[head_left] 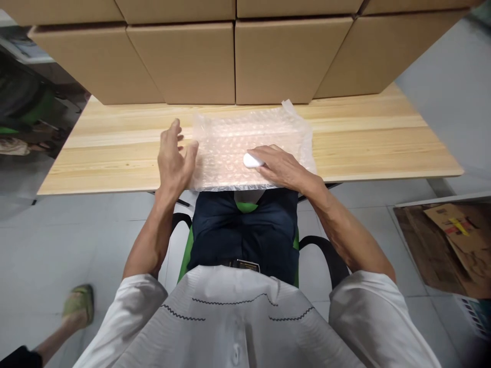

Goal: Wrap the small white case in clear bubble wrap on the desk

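A sheet of bubble wrap (226,138) lies spread on the wooden table, its near edge at the table's front. My right hand (280,166) has its fingers closed around a smooth white rounded object (253,160), resting on or just above the wrap; the far end of that object is under my fingers, so its kind does not show. To the left, my left hand (175,158) is held beside the wrap's left edge, fingers apart and thumb raised, with nothing in it.
Cardboard boxes (184,61) stand stacked along the back of the wooden table (368,138). Flattened cardboard (460,225) lies in a container on the floor at right. Another person's foot in a green slipper (79,304) is at lower left. I sit on a green chair with black armrests (326,258).
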Action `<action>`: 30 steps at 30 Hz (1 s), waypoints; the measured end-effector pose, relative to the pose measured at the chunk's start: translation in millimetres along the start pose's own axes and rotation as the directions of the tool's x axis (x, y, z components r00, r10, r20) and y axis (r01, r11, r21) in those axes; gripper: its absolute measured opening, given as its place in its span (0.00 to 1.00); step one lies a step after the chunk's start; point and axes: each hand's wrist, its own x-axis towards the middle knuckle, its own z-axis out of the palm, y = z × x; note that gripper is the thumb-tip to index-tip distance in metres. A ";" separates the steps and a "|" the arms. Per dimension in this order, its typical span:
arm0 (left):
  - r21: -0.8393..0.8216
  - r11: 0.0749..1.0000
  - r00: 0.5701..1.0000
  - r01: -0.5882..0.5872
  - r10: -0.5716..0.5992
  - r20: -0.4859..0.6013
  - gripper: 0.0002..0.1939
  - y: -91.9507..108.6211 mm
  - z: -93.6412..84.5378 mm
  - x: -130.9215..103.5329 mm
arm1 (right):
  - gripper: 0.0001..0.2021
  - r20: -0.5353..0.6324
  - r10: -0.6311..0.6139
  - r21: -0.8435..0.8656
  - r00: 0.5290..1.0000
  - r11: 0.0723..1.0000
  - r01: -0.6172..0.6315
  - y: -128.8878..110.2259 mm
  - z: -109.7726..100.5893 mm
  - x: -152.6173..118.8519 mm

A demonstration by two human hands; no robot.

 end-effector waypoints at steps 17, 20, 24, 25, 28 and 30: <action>0.168 0.719 0.651 -0.675 0.472 0.594 0.19 39.7 42.8 -49.9 | 0.30 -0.040 -0.020 0.190 0.999 0.981 0.027 -3.1 2.2 -3.3; 0.130 0.717 0.656 -0.685 0.530 0.537 0.16 38.9 43.6 -44.4 | 0.27 -0.046 -0.011 0.231 0.999 0.973 0.022 -7.2 -2.3 -0.8; 0.093 0.755 0.695 -0.649 0.539 0.476 0.17 42.8 44.3 -35.8 | 0.25 -0.016 0.009 0.230 1.000 0.973 -0.005 -12.1 -7.5 -1.6; 0.076 0.774 0.708 -0.629 0.531 0.465 0.18 44.8 44.2 -33.5 | 0.25 -0.005 0.011 0.225 1.000 0.974 -0.010 -12.1 -8.1 -2.4; -0.023 0.836 0.725 -0.548 0.489 0.485 0.21 52.0 44.3 -25.1 | 0.26 0.005 0.008 0.215 1.000 0.977 -0.009 -8.8 -7.7 -5.1; -0.108 0.873 0.710 -0.476 0.454 0.538 0.24 56.5 44.8 -17.8 | 0.27 0.002 -0.009 0.220 1.000 0.975 0.008 -5.6 -6.4 -6.3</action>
